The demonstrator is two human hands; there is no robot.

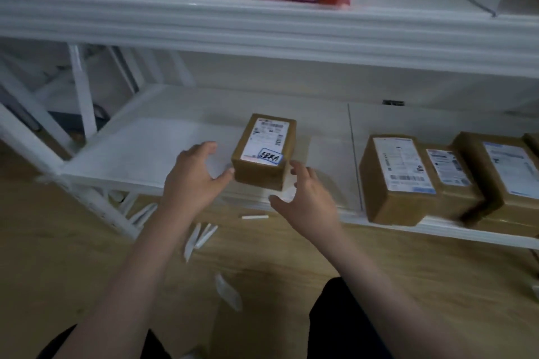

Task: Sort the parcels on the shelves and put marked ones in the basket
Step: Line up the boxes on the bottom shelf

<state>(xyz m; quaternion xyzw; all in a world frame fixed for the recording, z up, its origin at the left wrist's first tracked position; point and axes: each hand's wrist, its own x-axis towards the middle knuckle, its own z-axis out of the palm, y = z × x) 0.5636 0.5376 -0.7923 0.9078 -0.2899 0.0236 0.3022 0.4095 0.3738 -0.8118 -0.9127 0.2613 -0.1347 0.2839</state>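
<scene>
One small brown cardboard parcel (264, 151) is seen on the lower white shelf (151, 151), topped by a white shipping label (267, 138) and a blue-bordered sticker (271, 157) with Chinese characters. It is flanked by the left hand (194, 175), thumb touching its corner, and the right hand (306, 198), both spread wide, nothing gripped. Three more labelled brown boxes (396, 181) are set to the right.
</scene>
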